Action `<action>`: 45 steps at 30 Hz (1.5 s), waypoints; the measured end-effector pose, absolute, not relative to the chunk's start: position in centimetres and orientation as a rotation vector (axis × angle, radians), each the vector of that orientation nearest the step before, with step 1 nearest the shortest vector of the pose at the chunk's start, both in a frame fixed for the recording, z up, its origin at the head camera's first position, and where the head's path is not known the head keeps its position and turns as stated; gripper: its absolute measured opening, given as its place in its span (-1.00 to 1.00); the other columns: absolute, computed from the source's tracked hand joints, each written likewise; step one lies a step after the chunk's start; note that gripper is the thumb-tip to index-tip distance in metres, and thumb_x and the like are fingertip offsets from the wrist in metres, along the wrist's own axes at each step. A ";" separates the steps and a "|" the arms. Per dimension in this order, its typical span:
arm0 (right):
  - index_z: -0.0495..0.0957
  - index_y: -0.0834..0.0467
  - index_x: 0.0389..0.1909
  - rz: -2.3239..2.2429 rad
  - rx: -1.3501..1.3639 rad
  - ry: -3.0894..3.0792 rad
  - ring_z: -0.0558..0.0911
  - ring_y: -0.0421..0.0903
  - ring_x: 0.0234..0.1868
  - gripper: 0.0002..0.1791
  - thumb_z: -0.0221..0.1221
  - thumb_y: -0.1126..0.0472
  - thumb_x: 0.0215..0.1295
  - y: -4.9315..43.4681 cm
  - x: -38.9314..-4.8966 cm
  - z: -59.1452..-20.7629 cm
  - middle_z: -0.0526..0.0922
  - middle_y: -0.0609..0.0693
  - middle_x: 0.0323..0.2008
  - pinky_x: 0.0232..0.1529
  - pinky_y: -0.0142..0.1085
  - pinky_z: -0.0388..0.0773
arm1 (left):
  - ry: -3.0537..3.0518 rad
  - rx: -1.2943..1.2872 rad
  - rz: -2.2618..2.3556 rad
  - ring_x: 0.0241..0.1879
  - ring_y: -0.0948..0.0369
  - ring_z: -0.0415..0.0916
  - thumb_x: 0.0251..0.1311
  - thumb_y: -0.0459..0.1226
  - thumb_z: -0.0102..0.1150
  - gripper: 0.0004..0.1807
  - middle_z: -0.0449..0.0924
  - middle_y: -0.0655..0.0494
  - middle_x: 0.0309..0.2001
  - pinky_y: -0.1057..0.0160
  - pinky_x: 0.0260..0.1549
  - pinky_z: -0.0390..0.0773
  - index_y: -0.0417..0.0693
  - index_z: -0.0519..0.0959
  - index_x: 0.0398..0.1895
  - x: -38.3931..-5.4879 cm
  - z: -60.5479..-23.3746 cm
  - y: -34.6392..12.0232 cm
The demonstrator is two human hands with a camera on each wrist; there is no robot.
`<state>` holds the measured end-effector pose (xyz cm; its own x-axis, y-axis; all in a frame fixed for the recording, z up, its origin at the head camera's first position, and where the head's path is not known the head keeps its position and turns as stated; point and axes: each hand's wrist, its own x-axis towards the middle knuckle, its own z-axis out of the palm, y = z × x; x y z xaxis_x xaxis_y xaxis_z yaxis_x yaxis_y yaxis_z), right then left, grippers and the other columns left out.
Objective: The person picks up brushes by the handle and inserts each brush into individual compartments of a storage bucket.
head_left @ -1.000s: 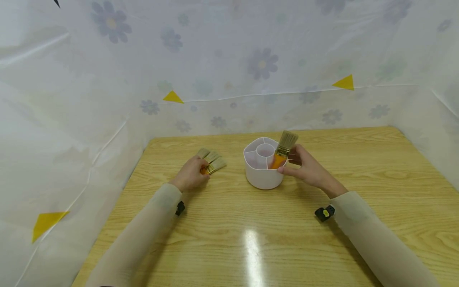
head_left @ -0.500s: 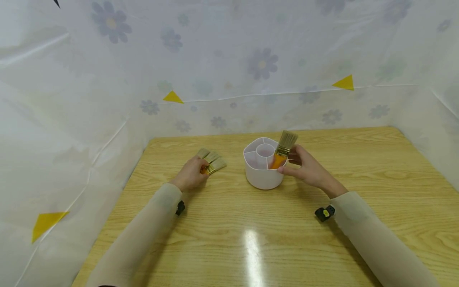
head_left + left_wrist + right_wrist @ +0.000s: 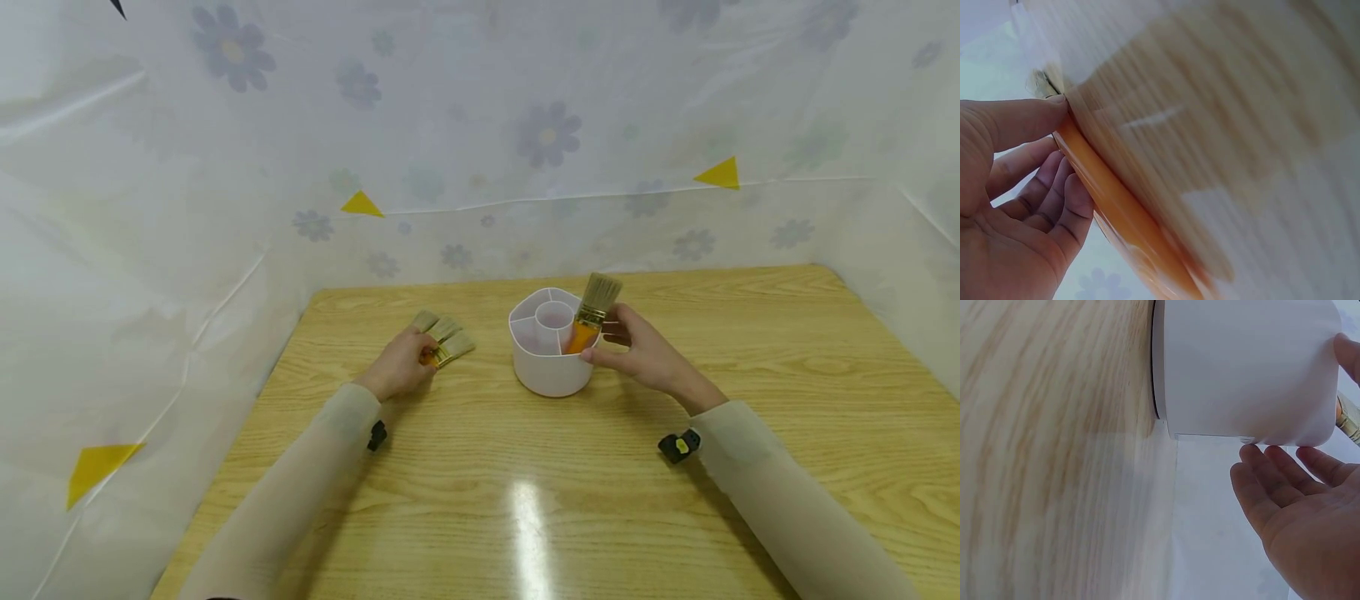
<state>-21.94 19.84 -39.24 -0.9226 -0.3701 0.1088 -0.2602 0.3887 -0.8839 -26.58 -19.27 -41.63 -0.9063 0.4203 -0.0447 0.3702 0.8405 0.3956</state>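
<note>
My left hand [image 3: 397, 364] pinches a paintbrush [image 3: 454, 344] near its gold metal band, thumb on top. Its glossy orange handle [image 3: 1116, 200] slants down past the fingers in the left wrist view, close over the wood. More brush bristles [image 3: 425, 320] fan out beside it, their handles hidden by the hand. My right hand [image 3: 642, 352] holds the white round organizer [image 3: 551, 375] from its right side, thumb at the rim and fingers along the wall [image 3: 1241, 375]. Another paintbrush [image 3: 584, 336] stands handle down in the organizer's right compartment, bristles up and leaning right.
The organizer has a round centre cup [image 3: 555, 315] with dividers around it. Everything is on a wood-grain table [image 3: 450, 467]. Flower-patterned plastic sheeting [image 3: 480, 125] encloses the back and sides, with yellow tape triangles [image 3: 720, 173] on it.
</note>
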 end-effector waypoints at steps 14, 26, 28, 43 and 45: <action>0.11 0.27 0.33 -1.610 -0.600 2.551 0.34 0.16 0.24 -0.18 0.34 0.11 0.17 19.9 -21.9 -39.4 0.30 0.21 0.22 0.28 0.08 0.19 | 2.889 0.607 0.576 -0.20 0.12 0.39 0.15 -0.22 0.31 -0.57 0.40 -0.02 -0.11 0.14 -0.19 0.46 -0.18 0.54 0.07 -26.6 -41.6 -18.9; 0.13 0.26 0.32 -1.610 -0.611 2.551 0.35 0.16 0.24 -0.21 0.32 0.12 0.18 20.1 -22.0 -39.5 0.32 0.21 0.21 0.28 0.09 0.19 | 2.877 0.629 0.582 -0.17 0.11 0.42 0.15 -0.27 0.31 -0.58 0.41 -0.05 -0.10 0.11 -0.14 0.49 -0.21 0.53 0.08 -26.6 -41.6 -18.5; 0.13 0.27 0.32 -1.609 -0.611 2.551 0.35 0.16 0.24 -0.21 0.32 0.12 0.18 20.1 -22.1 -39.5 0.32 0.21 0.22 0.28 0.09 0.19 | 2.874 0.636 0.588 -0.16 0.10 0.42 0.16 -0.28 0.30 -0.59 0.42 -0.04 -0.09 0.11 -0.12 0.49 -0.21 0.53 0.08 -26.5 -41.6 -18.5; 0.11 0.25 0.35 -1.619 -0.630 2.536 0.33 0.16 0.26 -0.16 0.34 0.13 0.15 19.9 -22.1 -39.5 0.30 0.19 0.24 0.30 0.08 0.17 | 2.877 0.664 0.550 -0.15 0.10 0.42 0.17 -0.26 0.27 -0.55 0.42 -0.06 -0.07 0.10 -0.14 0.50 -0.23 0.50 0.12 -26.4 -41.6 -18.6; 0.11 0.25 0.35 -1.623 -0.628 2.536 0.33 0.17 0.25 -0.16 0.34 0.14 0.15 19.9 -22.1 -39.4 0.30 0.20 0.23 0.29 0.09 0.17 | 2.877 0.663 0.545 -0.15 0.10 0.43 0.17 -0.26 0.27 -0.56 0.42 -0.06 -0.07 0.11 -0.13 0.50 -0.22 0.51 0.12 -26.4 -41.6 -18.6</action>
